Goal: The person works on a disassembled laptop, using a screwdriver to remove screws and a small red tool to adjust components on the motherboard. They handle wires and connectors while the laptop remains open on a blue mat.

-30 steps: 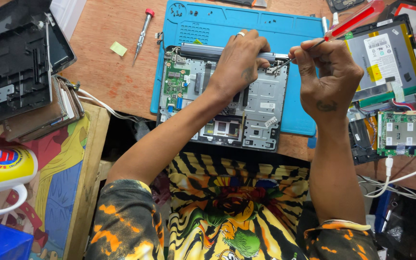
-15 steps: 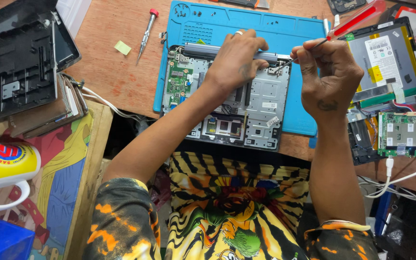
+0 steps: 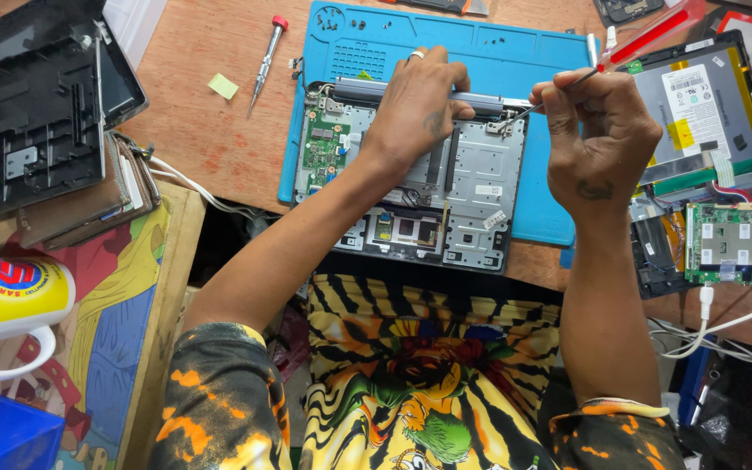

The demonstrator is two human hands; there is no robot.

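Observation:
An opened laptop base (image 3: 472, 196) with bare metal plates and a green circuit board lies on a blue work mat (image 3: 480, 52). My left hand (image 3: 415, 109) rests flat on the base's upper middle, fingers over the grey hinge bar (image 3: 480, 98), a ring on one finger. My right hand (image 3: 598, 130) grips a thin screwdriver (image 3: 559, 90) with a red and clear handle. Its tip touches the right hinge bracket (image 3: 502, 124) at the base's top right corner.
A second screwdriver (image 3: 265, 61) and a small yellow note (image 3: 223, 85) lie on the wooden table left of the mat. A black dismantled laptop shell (image 3: 32, 113) is at far left, a yellow and white mug (image 3: 6, 305) below it. Another opened device with battery and boards (image 3: 711, 165) lies at right.
Both hands stay on the laptop base and hinge; the view has shifted slightly, and the screwdriver tip remains at the right hinge bracket.

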